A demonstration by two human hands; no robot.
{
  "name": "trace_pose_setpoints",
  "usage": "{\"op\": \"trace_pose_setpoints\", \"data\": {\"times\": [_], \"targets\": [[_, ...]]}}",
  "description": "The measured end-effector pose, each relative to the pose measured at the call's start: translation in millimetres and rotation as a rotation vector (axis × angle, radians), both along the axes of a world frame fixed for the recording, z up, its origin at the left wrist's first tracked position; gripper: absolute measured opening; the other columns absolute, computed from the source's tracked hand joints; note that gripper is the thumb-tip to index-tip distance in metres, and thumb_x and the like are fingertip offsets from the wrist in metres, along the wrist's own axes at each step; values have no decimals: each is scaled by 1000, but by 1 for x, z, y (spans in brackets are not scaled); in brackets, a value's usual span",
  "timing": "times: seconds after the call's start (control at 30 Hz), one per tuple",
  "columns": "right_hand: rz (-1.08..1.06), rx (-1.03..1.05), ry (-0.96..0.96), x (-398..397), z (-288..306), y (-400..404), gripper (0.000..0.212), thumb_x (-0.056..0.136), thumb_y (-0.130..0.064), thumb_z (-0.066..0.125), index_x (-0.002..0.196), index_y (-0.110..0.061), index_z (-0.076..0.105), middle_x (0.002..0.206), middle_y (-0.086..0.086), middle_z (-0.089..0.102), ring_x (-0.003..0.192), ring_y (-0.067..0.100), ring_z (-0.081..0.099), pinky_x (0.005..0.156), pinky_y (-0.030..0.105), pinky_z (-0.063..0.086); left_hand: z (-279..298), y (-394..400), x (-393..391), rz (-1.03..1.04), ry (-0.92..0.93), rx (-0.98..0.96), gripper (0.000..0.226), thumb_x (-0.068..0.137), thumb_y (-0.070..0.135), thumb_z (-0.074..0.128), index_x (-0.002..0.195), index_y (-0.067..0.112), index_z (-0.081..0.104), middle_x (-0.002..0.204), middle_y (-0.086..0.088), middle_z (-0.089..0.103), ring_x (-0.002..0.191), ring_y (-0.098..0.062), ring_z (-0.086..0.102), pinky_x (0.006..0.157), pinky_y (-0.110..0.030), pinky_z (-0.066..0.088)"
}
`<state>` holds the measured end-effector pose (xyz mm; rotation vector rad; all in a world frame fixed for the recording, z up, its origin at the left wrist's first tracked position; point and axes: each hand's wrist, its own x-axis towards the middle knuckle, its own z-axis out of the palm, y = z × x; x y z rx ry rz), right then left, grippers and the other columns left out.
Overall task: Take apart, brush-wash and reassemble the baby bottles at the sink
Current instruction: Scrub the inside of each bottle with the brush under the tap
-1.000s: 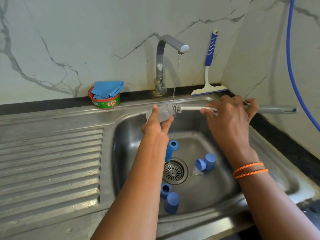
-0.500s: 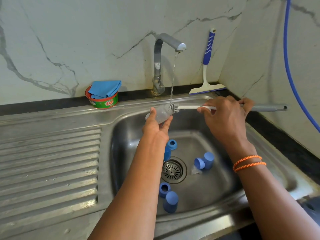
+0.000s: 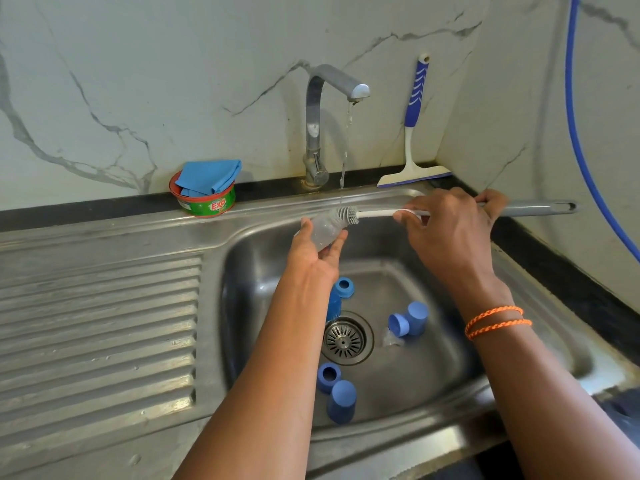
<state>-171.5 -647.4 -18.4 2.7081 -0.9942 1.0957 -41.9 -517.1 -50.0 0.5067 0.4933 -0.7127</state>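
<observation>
Writing: the round red-rimmed green tub (image 3: 207, 201) on the back ledge reads "EXO" on its label; no other writing can be made out.
On the tub: a folded blue cloth (image 3: 209, 177) sits in its open top.
Tap (image 3: 317, 133): running, a thin stream falling onto the brush head.
Back corner: a squeegee (image 3: 414, 133) with a blue and white handle leans against the marble wall; a blue hose (image 3: 577, 133) hangs down the right wall.
Sink (image 3: 433, 382): steel, ribbed drainboard on its left, drain strainer (image 3: 345, 339) in the middle of the basin.
In the basin: blue caps and rings lie around the drain, one pair (image 3: 408, 320) to its right, one pair (image 3: 336, 393) in front, and one ring (image 3: 343, 287) behind (partly hidden by the left forearm).
Bottle (image 3: 323, 232): clear, held on its side above the basin, mouth toward the brush.
Left hand (image 3: 313, 252): thumb and fingers wrapped round the bottle.
Bottle brush (image 3: 348, 216): grey head at the bottle's mouth, white shaft, grey handle reaching right.
Right hand (image 3: 450, 230): gripping the brush shaft, fingers curled over it; orange cords ring the wrist.
</observation>
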Motion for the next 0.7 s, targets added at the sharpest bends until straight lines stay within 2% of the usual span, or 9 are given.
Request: {"op": "trace_pose_setpoints", "data": {"times": [0.1,0.27,0.4,0.47,0.57,0.7], "targets": [[2,-7,4,0,0,1,20,97,-45,71,95,-28,81,84,0,70,87,23,58,95,46,22,-1,1,1,-3,5,-6,27,92,16,78,104,7,55,114,-24,59,114,-44,63,98,-59,57],[15,14,-2,-3,4,4,19,99,-42,69,94,-28,80,83,-1,69,87,23,58,95,45,21,1,2,2,-15,-43,-7,28,92,17,78,107,7,56,116,-24,61,108,-42,66,97,-57,58],[19,107,62,-7,2,12,27,106,-41,57,92,-28,76,74,-4,61,78,26,56,88,44,21,0,5,13,-21,-209,14,50,93,21,77,135,11,52,124,-22,64,105,-38,69,81,-50,64],[41,151,128,-8,0,18,31,109,-45,53,97,-29,76,74,-4,59,76,26,54,89,45,28,-2,7,18,-18,-257,19,57,93,21,76,143,13,48,127,-21,64,107,-37,69,80,-49,64],[136,245,206,-9,1,25,32,108,-50,51,105,-31,77,87,1,65,80,25,55,75,38,41,-4,9,20,-9,-272,29,57,96,23,73,145,13,46,128,-21,64,107,-37,69,82,-51,62],[227,308,287,-7,-4,28,37,106,-58,48,98,-31,72,84,-1,63,81,28,61,65,37,45,-4,13,26,-3,-296,61,58,96,25,74,145,16,46,128,-20,62,106,-38,69,65,-47,65]]}}
